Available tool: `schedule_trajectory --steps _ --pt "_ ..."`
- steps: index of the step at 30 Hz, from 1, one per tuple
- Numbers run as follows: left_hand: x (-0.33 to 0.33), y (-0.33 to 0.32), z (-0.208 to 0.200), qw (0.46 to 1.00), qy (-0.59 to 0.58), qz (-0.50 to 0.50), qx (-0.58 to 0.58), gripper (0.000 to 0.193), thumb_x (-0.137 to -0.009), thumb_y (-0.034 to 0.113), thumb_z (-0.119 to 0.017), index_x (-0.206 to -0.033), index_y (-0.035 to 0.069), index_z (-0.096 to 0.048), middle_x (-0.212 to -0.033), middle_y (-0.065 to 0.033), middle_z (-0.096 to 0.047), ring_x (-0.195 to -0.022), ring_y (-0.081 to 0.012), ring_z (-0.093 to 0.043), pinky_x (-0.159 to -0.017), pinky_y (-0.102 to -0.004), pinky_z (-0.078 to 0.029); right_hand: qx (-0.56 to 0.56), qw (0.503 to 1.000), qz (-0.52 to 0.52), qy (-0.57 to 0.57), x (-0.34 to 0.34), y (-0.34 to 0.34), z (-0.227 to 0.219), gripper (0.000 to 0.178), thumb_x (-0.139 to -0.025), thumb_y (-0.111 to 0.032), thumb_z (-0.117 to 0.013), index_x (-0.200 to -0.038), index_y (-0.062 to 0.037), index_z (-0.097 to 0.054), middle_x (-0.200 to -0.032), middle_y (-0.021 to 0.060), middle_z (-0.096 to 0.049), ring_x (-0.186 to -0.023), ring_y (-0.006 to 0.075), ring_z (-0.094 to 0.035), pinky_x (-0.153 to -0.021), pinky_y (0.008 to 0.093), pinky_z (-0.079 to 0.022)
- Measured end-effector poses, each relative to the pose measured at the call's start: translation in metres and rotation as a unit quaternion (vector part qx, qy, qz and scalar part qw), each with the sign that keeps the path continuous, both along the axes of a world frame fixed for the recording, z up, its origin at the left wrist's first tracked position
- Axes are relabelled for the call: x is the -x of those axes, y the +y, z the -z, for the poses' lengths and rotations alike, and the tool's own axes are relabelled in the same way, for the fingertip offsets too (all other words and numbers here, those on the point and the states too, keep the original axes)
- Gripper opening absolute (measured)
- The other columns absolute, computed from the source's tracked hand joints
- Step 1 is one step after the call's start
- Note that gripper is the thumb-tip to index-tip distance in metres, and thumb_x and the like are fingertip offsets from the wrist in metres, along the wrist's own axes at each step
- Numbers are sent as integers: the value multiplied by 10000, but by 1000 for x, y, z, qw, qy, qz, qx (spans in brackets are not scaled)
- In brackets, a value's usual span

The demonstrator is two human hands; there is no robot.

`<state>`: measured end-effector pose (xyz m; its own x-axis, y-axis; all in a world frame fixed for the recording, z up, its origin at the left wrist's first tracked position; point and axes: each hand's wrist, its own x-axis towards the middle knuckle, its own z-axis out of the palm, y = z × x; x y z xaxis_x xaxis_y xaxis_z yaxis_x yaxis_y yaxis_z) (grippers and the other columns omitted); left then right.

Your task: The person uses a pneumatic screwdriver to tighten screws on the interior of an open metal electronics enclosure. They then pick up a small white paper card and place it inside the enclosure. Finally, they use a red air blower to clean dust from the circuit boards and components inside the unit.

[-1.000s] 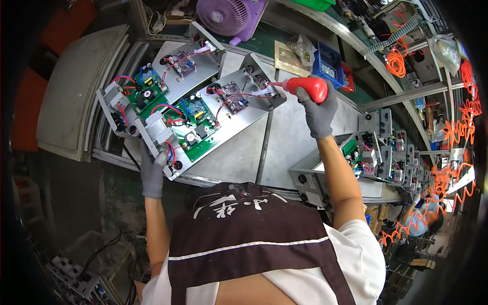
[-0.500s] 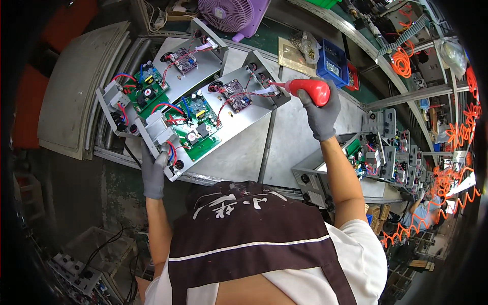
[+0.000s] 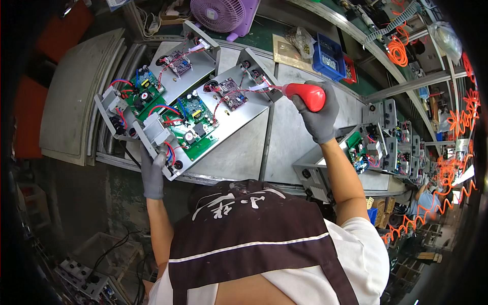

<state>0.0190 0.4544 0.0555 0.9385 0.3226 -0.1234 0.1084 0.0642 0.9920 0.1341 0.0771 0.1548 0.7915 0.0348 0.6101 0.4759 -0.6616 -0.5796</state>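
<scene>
My right hand (image 3: 322, 116), in a grey glove, is closed round a red squeeze bottle (image 3: 308, 95) with a narrow nozzle. The bottle lies nearly level, its nozzle pointing left at the upright end panel (image 3: 258, 67) of an open metal chassis (image 3: 235, 121). Whether the tip touches the wires there I cannot tell. This chassis carries a green circuit board (image 3: 199, 148), a small dark board (image 3: 233, 93) and red and blue wires. My left hand (image 3: 152, 175), also gloved, grips the near left corner of the chassis by its front panel; some fingers are hidden behind it.
A second open chassis (image 3: 192, 81) lies just beyond the first on the metal worktop (image 3: 295, 142). A purple fan (image 3: 221, 14) and a blue bin (image 3: 329, 57) of small parts stand at the back. More units (image 3: 378, 145) line the right; orange coiled hoses (image 3: 396, 51) hang there.
The whole view has shifted slightly. My right hand and the red bottle have come a little nearer to me relative to the end panel. My left hand keeps its grip on the chassis.
</scene>
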Motion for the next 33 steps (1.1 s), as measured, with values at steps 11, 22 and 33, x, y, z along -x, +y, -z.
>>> schedule_trajectory --steps 11,22,33 --pt "-2 3 5 1000 9 3 -15 584 -819 146 -569 -1325 -30 -334 -1240 -137 -473 -1091 -189 -480 -911 -294 -386 39 997 -14 -67 13 1 0 429 -632 -165 -812 -950 -51 -547 -844 101 -574 -738 238 -592 -649 316 -479" --pt "-3 0 -3 999 35 0 -18 649 -809 219 -627 -1334 -20 -329 -1227 -137 -494 -1089 -192 -499 -921 -293 -388 -425 896 -25 128 52 14 21 433 -755 -188 -719 -1062 32 -507 -897 109 -597 -673 179 -606 -585 267 -503" --pt "-3 1 -1 999 35 3 14 662 -825 206 -626 -1357 -7 -294 -1230 -127 -493 -1094 -184 -498 -923 -293 -391 27 990 -116 -76 62 61 70 578 -601 -148 -826 -1070 -53 -502 -1017 160 -601 -863 308 -621 -702 353 -523"
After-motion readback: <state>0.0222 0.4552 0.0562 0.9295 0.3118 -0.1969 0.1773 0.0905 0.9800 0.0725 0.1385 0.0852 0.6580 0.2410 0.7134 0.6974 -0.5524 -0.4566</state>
